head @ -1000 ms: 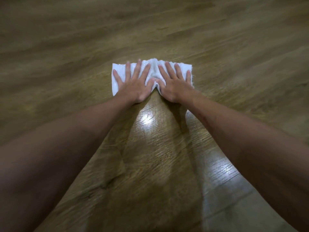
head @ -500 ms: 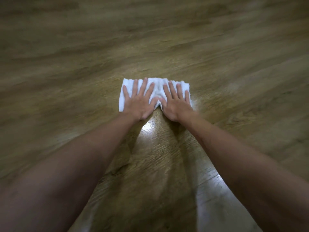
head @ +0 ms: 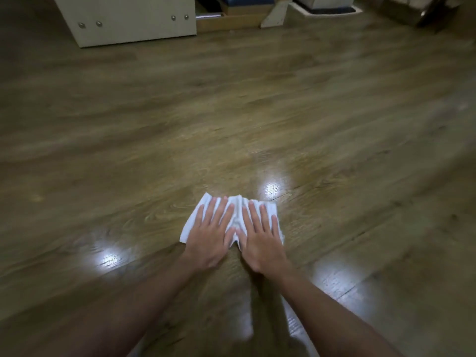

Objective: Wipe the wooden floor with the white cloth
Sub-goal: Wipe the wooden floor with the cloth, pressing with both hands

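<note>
Now left hand [head: 209, 238], right hand [head: 262, 240], flat on white cloth [head: 238, 217]

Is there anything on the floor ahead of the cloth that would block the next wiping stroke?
Nothing visible nearby. Both hands, left and right, press flat on the white cloth; the wooden floor ahead runs bare to the white cabinet.

Glossy wood-grain floor [head: 231, 112], soft rumpled white cloth [head: 238, 210], matt pale cabinet panel [head: 134, 19]

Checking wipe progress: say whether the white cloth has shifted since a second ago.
Cannot tell: the camera tilted up, and the cabinet beyond the white cloth shows only now, leaving no shared fixed landmark.
</note>
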